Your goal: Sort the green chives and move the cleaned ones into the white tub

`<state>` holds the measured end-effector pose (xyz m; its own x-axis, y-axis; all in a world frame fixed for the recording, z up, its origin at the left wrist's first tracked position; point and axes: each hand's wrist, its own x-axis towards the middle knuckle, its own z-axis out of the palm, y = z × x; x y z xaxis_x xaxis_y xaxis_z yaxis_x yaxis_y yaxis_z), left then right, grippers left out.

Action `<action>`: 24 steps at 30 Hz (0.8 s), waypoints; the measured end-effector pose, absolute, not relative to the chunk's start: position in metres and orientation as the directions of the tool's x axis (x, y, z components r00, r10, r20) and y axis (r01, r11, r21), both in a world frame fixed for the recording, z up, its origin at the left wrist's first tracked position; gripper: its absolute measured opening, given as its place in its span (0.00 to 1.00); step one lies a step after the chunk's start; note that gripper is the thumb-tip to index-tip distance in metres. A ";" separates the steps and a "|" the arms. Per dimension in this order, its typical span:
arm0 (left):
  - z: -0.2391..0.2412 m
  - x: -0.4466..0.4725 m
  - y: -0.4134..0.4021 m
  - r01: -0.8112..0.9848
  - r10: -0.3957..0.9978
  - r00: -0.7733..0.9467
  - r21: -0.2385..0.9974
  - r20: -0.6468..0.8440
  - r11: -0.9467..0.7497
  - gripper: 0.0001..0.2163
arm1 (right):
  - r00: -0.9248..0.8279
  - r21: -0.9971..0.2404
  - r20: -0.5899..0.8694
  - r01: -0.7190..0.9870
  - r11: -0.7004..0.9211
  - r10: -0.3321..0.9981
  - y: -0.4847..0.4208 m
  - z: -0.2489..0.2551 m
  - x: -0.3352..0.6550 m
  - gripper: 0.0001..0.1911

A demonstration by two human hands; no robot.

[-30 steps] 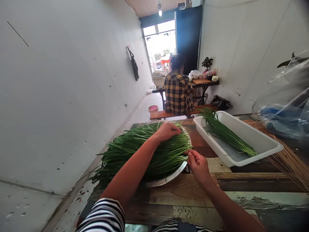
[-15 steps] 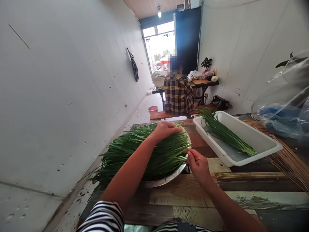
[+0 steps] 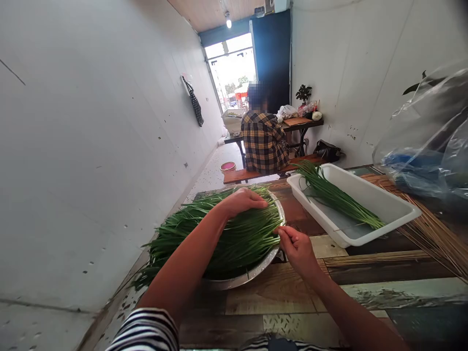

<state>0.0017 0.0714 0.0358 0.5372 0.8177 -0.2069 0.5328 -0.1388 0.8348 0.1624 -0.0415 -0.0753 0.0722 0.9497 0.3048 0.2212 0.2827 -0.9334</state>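
A big heap of long green chives (image 3: 204, 234) fills a round metal basin (image 3: 252, 274) on the wooden table. My left hand (image 3: 243, 201) lies palm down on top of the heap near its far end, fingers together and flat. At the basin's right rim my right hand (image 3: 297, 246) pinches the cut ends of a few chive stalks between thumb and fingers. A white plastic tub (image 3: 387, 214) to the right holds a smaller bunch of chives (image 3: 334, 195) laid lengthwise.
A bundle of thin bamboo skewers (image 3: 435, 239) lies along the right edge under a clear plastic bag (image 3: 431, 146). A white wall runs close on the left. Beyond the table a person in a plaid shirt (image 3: 263, 141) sits on a bench at another table.
Both hands stay on the chives; the right hand's pinch at the stalk ends has shifted slightly. The view has swung a little, moving everything left in the frame.
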 end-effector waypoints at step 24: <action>0.012 0.020 0.107 0.839 0.864 0.504 0.229 0.020 -0.494 0.06 | 0.209 -0.974 0.203 0.145 0.175 0.957 -0.049 -0.081 0.147 0.17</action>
<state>0.0200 0.1070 0.0121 0.5035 0.8638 0.0195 0.8388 -0.4941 0.2286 0.1472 -0.0487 -0.0814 0.2087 0.9567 0.2029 0.1453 0.1748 -0.9738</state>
